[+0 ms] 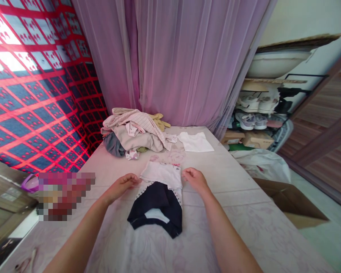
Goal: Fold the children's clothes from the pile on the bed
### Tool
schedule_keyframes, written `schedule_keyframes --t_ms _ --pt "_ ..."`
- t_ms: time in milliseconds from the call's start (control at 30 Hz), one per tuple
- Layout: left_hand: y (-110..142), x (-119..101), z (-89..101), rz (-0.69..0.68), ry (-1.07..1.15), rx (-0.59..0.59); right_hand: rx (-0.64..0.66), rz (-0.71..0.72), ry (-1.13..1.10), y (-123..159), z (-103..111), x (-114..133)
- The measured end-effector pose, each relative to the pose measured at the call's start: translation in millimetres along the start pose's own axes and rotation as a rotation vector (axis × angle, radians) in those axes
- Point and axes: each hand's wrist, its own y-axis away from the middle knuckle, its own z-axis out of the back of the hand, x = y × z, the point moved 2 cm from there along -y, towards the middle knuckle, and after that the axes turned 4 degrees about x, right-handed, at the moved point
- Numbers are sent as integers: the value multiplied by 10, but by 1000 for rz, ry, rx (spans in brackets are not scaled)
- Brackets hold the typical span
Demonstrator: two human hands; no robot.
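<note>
A small white and dark garment (156, 201), which looks like a child's top, lies flat on the pale patterned bed cover (108, 242). Its dark end with a curved opening is nearest me, and the white part at the far end looks folded over. At the garment's left edge is my left hand (127, 181), fingers stretched towards the cloth and holding nothing that I can see. My right hand (196, 179) is just off the right edge, fingers loosely bent and apart from the fabric.
Behind the garment is a heap of clothes (142, 131); a white folded garment (197, 142) lies to its right. A purple curtain (187, 64) hangs at the back. On the right are a shoe rack (251, 121) and an open cardboard box (292, 201). A pixelated patch covers something at left.
</note>
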Motion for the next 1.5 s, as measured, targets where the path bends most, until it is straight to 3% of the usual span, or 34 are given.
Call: schedule_keyframes --t_ms 67,133,200,267,400,467,667,833,967,1100,1200,1267,1333,1433,1500 --pt "-129 34 13 70 -149 -138 -121 -116 226 -136 9 -50" --pt "-255 49 -1 148 -252 -218 -103 -178 332 -209 3 -49" --pt "-347 36 -34 198 -336 -220 -60 -183 351 -208 -18 -11" --pt "-386 1 -72 191 -425 -192 -34 -127 377 -142 -54 42" --pt "-349 -65 -153 64 -599 -122 87 210 440 67 -175 109" --pt "-325 -81 -187 14 -701 -102 140 303 509 143 -227 94" --pt "-352 -110 -205 -30 -904 -116 91 388 664 165 -273 117" --pt "-391 -134 -168 -12 -986 -66 87 378 731 133 -288 218" --pt "-447 -268 -165 21 -809 -106 56 295 746 75 -262 357" --pt "-491 -441 -277 35 -64 -212 -145 173 597 16 -131 543" --pt "-446 -395 -437 91 383 -262 -257 232 524 55 -122 557" --pt "-384 -265 -523 178 401 -252 -184 317 541 116 -206 464" --pt "-321 -122 -546 254 218 -213 -43 377 586 189 -317 326" --pt "-263 -24 -464 245 -107 -133 61 380 634 280 -399 178" --pt "-255 -47 -381 237 -172 -40 90 366 654 313 -392 172"
